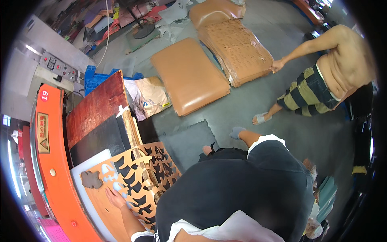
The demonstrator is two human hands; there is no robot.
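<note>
A tan sheet (100, 205) with many shaped holes cut through it lies on a white board (82, 171) at the left. My left hand (115, 198) rests on this sheet with its fingers stretched out, holding nothing. Just beyond the fingertips sits a dark grey-brown piece with a wavy outline (92, 180), apart from the hand. Curved tan loop-shaped pieces (150, 177) stand over the cut-out part of the sheet; I cannot tell their kind. My right hand does not show.
An orange machine beam (60, 173) runs beside the board, with a control panel (58, 66) behind. A red-and-black board (98, 109) leans beyond. Stacks of tan sheets (189, 76) lie on the floor. At the right, another person (318, 76) touches a stack (238, 48).
</note>
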